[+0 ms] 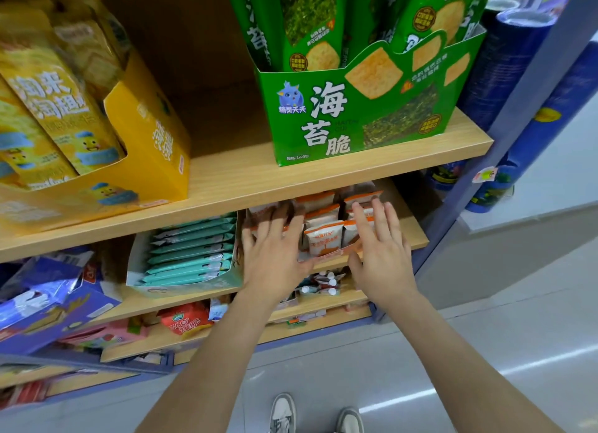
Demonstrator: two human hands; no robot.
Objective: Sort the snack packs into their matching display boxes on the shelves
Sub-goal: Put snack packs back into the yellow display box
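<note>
The left hand [275, 254] and the right hand [380, 251] are apart, fingers straight and spread, holding nothing; between and just beyond them stand the orange-and-white snack packs [323, 237], upright in rows in their low display box [336, 253]; the left fingers are blurred, so contact cannot be told; these small film pouches look light, soft and slick, probably air-puffed over brittle contents, so a gentle pinch at the crimped top seam should serve better than squeezing the belly; left of the left hand lie teal packs [194, 248] in a white box [181, 288]; above both hands sits the green seaweed-crisp box [356, 125].
</note>
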